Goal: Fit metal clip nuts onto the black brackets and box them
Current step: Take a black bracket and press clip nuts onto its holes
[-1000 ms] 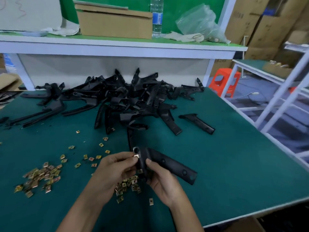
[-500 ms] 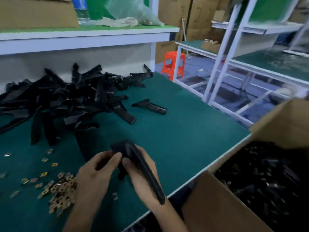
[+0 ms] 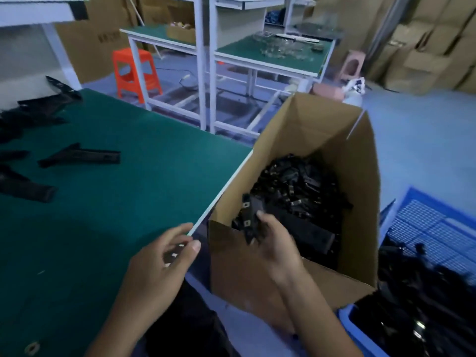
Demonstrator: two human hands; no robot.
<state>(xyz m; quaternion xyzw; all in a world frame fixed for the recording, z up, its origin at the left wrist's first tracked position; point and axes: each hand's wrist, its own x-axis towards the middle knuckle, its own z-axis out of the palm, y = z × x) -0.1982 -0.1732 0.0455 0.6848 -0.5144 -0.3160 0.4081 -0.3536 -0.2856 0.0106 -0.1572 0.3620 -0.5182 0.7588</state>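
My right hand grips a black bracket with metal clip nuts on it, held inside the open cardboard box just over the near wall. The box holds a heap of finished black brackets. My left hand hovers over the corner of the green table, fingers loosely spread and holding nothing. Loose black brackets lie on the table at the left. One clip nut lies near the table's front edge.
A blue plastic crate with more black parts stands right of the box. Beyond the table are white-framed workbenches, an orange stool and stacked cartons.
My view swung right from the table to the box. My right hand carried the bracket off the table into the box; my left hand let go of it and stayed at the table's corner.
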